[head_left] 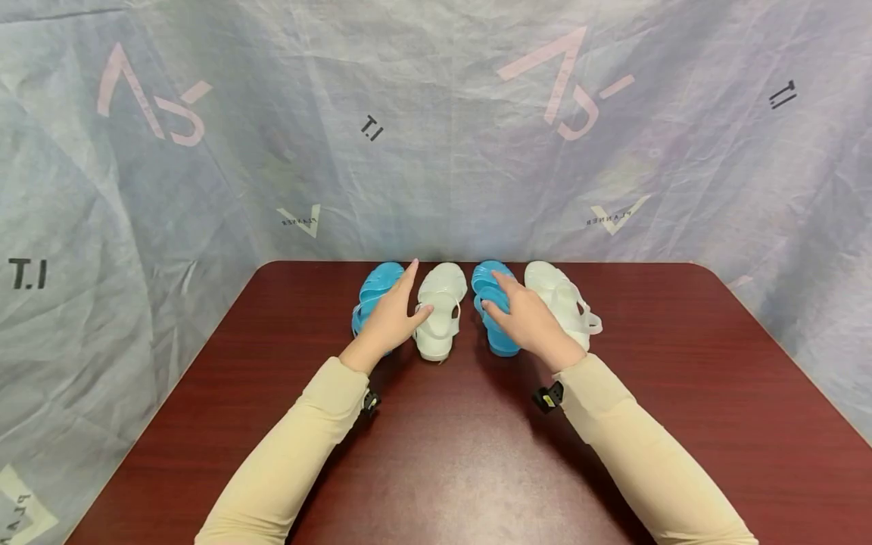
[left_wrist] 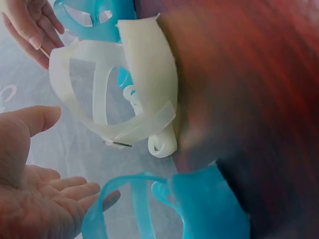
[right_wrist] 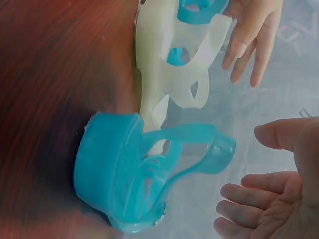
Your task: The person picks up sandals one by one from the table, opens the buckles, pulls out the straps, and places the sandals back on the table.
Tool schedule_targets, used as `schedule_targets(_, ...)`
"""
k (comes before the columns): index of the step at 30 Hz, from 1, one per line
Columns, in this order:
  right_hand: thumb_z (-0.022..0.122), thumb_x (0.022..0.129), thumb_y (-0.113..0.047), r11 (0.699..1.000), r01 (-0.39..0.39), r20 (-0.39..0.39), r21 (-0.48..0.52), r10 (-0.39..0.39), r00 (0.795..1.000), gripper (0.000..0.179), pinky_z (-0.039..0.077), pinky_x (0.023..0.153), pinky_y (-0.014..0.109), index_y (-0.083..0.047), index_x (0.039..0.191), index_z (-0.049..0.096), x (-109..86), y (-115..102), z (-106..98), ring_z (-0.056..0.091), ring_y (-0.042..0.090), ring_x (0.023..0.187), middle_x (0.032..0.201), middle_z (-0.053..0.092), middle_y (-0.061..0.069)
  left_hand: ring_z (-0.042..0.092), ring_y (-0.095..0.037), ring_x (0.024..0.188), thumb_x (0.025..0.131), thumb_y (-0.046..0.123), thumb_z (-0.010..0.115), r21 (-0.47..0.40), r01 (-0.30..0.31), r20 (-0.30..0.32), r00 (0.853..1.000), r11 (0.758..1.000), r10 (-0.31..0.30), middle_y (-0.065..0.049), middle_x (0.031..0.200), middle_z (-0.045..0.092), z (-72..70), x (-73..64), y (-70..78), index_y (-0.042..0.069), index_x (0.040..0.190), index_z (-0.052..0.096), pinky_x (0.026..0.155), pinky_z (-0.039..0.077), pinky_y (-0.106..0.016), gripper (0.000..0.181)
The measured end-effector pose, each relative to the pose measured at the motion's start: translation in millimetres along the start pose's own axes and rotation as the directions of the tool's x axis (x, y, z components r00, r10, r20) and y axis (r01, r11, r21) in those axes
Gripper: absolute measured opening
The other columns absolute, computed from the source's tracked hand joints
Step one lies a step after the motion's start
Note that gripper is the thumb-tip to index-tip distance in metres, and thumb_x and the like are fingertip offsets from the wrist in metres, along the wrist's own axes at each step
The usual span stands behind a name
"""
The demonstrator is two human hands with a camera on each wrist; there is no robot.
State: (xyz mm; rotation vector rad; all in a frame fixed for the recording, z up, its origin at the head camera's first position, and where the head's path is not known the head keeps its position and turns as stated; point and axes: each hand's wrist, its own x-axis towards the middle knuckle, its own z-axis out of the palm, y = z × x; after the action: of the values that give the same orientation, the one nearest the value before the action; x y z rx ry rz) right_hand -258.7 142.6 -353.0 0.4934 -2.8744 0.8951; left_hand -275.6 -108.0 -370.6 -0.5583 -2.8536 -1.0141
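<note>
Grey cloth (head_left: 443, 189) printed with pink and black marks hangs behind and beside a dark red-brown, wood-grained surface (head_left: 436, 462). Near its far edge four sandals stand in a row, blue and white by turns: a left blue sandal (head_left: 375, 291), a left white sandal (head_left: 441, 281), a right blue sandal (head_left: 502, 342) and a right white sandal (head_left: 560, 301). All rest sole down with toes toward the cloth, so the heels face the person; the flat soles are probably what keeps them upright unaided. Both forearms, in pale sleeves (head_left: 313, 431), reach forward. The left hand (head_left: 391, 318) is spread above the left blue sandal and the gap beside it, thumb out toward the left white sandal; the right hand (head_left: 534, 318) is spread above the right blue sandal, the right white sandal just beyond its outer side. Thumbs stand well away from the fingers and the hands have hold of nothing; whether the left fingertips brush a strap cannot be told, while the right ones look apart from the blue strap (right_wrist: 224, 149) in the right wrist view. That strap loops up off the heel, perhaps because the plastic is stiff enough to keep its shape.
</note>
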Motion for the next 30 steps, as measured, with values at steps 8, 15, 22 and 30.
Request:
schedule_targets(8,0.055,0.098,-0.032,0.998,-0.007,-0.041,0.062,0.009,0.999,0.063,0.039,0.109,0.05,-0.005,0.151,0.032,-1.4,-8,10,0.04,0.034,0.138,0.151,0.04,0.018,0.019,-0.031,0.148,0.096,0.033,0.06,-0.01,0.015,-0.019,1.0,1.0,-0.015,-0.009,0.162,0.018,5.8,-0.8,0.1,0.016,0.157,0.009,0.117,0.028,-0.05,0.081)
schedule_targets(15,0.056,0.098,-0.032,0.99,0.008,-0.112,0.142,0.008,0.994,0.058,0.049,0.097,0.048,-0.004,0.146,0.042,0.2,-14,19,0.057,0.037,0.119,0.145,0.048,0.017,0.024,-0.032,0.147,0.094,0.029,0.062,-0.028,0.017,-0.045,0.999,0.999,-0.018,-0.013,0.159,0.026,9.5,-2.2,7.1,0.011,0.156,0.018,0.117,0.028,-0.049,0.078)
schedule_targets(22,0.057,0.097,-0.03,0.992,0.002,-0.131,0.123,0.014,0.991,0.055,0.05,0.095,0.045,-0.002,0.143,0.046,1.5,-16,31,0.061,0.031,0.112,0.134,0.058,0.019,0.028,-0.031,0.145,0.095,0.025,0.061,-0.048,0.016,-0.052,0.998,0.999,-0.018,-0.015,0.157,0.029,16.8,-6.2,11.9,0.008,0.155,0.02,0.116,0.031,-0.048,0.075)
schedule_targets(30,0.056,0.097,-0.025,0.995,0.026,-0.133,0.095,-0.014,0.991,0.053,0.049,0.053,0.031,0.0,0.142,0.045,-1.5,-28,44,0.055,0.021,0.051,0.075,0.064,0.016,0.032,-0.034,0.143,0.096,0.023,0.06,-0.049,0.059,-0.054,0.997,0.997,-0.062,-0.018,0.156,0.03,21.9,-14.7,14.2,0.004,0.154,0.022,0.114,0.033,-0.051,0.072)
